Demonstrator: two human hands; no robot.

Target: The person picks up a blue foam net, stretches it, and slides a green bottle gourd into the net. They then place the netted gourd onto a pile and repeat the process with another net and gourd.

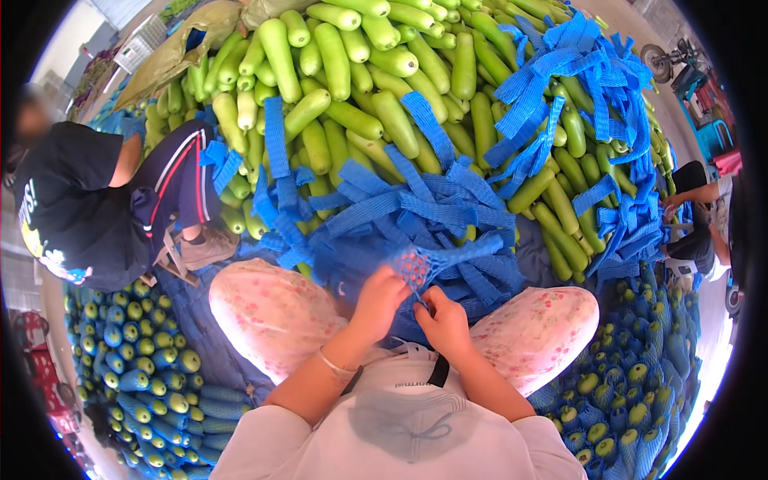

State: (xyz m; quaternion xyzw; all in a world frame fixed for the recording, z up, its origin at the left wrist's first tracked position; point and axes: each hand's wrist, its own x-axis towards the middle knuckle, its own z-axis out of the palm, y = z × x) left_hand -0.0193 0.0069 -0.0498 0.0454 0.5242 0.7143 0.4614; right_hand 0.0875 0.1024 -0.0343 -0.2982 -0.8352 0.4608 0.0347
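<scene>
Between my knees, a blue mesh net sleeve (414,266) is stretched wide at its near end, its narrow tail running right. My right hand (445,322) is closed on its near edge, thumb and fingers pinching. On the other side, my left hand (379,294) is closed at the sleeve's left edge; its fingertips are slightly blurred. Just beyond my hands lies a heap of loose blue net sleeves (400,212). Behind them rises a large pile of long, light green gourds (332,60), without sleeves. I see no gourd in either hand.
Netted gourds are stacked at the lower left (136,360) and lower right (616,408). A person (76,192) sits close on my left; another person (708,208) is at the far right. More blue sleeves (576,68) drape the pile's right side.
</scene>
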